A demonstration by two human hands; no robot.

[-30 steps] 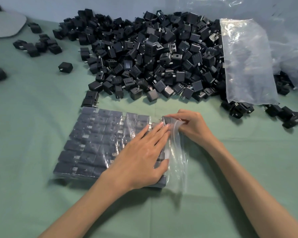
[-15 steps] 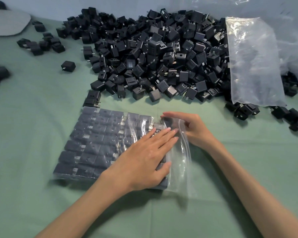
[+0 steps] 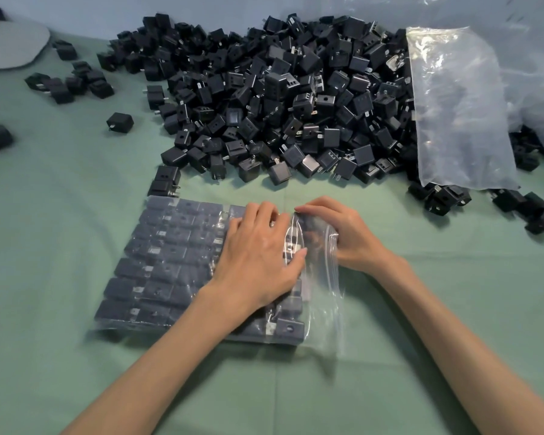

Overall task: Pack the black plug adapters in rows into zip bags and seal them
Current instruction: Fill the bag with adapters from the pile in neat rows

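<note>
Zip bag [image 3: 176, 262] lies under my flat, pressing left hand [image 3: 258, 255]; my right hand [image 3: 343, 237] pinches its mouth. Loose adapters [image 3: 280, 98] pile just behind, another bag [image 3: 459, 114] draped over them.

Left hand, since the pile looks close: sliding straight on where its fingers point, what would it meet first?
Likely, beyond the left hand, a strip of green cloth, then loose adapters at the pile's near edge.
</note>
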